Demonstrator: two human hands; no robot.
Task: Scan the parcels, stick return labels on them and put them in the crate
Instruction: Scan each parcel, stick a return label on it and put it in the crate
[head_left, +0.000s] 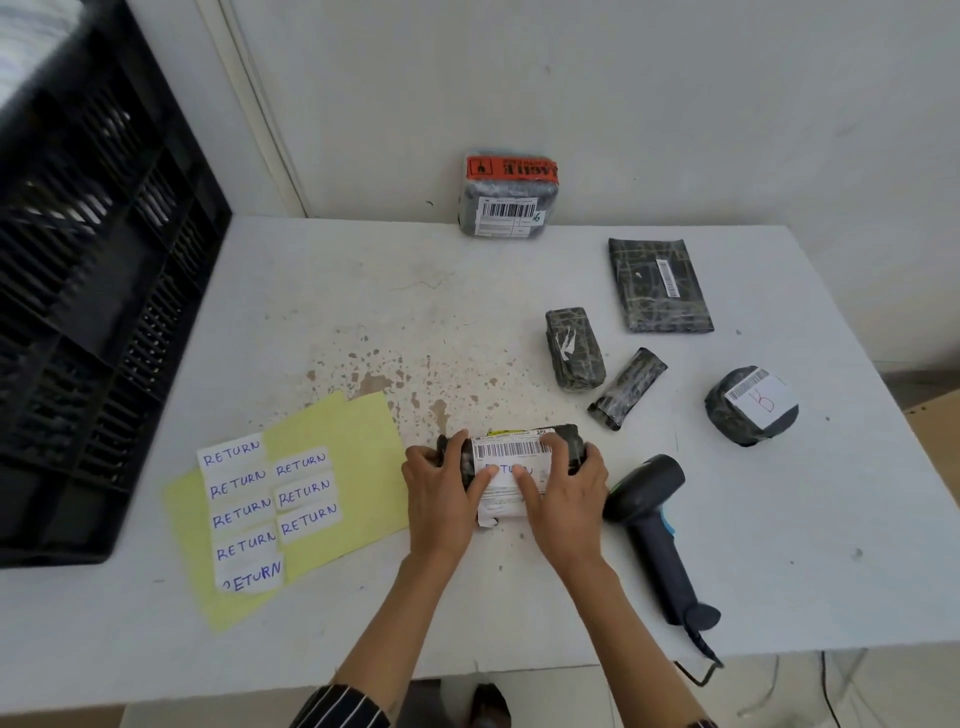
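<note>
Left hand (441, 488): fingers curled round the left end of the dark plastic-wrapped parcel (569, 440), gripping it. Right hand (569, 501): fingers near straight, pressing the white handwritten RETURN label (511, 471) flat onto the parcel's top. Parcel sits on the white table (337, 291), front centre. Black slatted plastic crate (104, 270) at the table's left edge; contents can't be made out.

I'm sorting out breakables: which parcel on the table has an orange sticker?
The parcel at the far edge of the table, against the wall: it alone has an orange sticker across its top, above its barcode label.
</note>
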